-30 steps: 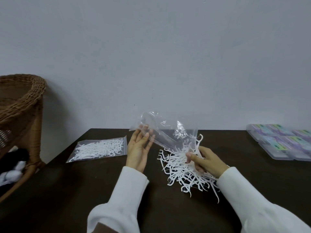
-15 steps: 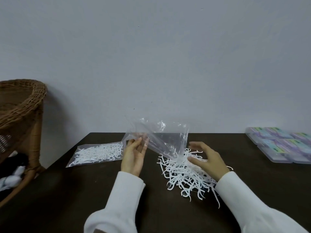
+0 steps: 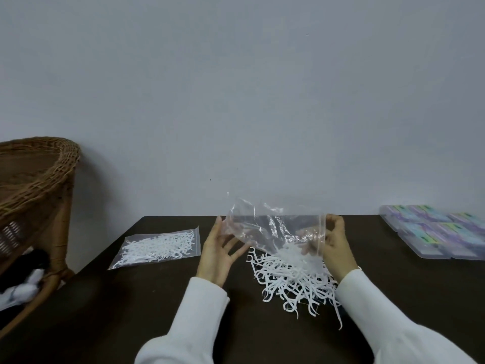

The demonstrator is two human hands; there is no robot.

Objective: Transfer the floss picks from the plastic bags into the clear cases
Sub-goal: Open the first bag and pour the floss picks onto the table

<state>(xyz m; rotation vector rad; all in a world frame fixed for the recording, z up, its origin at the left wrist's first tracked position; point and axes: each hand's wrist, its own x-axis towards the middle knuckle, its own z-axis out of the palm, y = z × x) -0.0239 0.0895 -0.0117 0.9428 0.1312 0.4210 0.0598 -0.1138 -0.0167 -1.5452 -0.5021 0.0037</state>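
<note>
Left of the floss pile lies a full bag, clear cases right; above it, both hands, left hand and right hand, apparently pinch the emptied bag.

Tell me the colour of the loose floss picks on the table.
White, piled on the dark table; the head view shows the picks clearly.

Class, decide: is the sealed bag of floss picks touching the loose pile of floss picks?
Apart. The head view shows bare dark table between the sealed bag and the loose pile.
</note>
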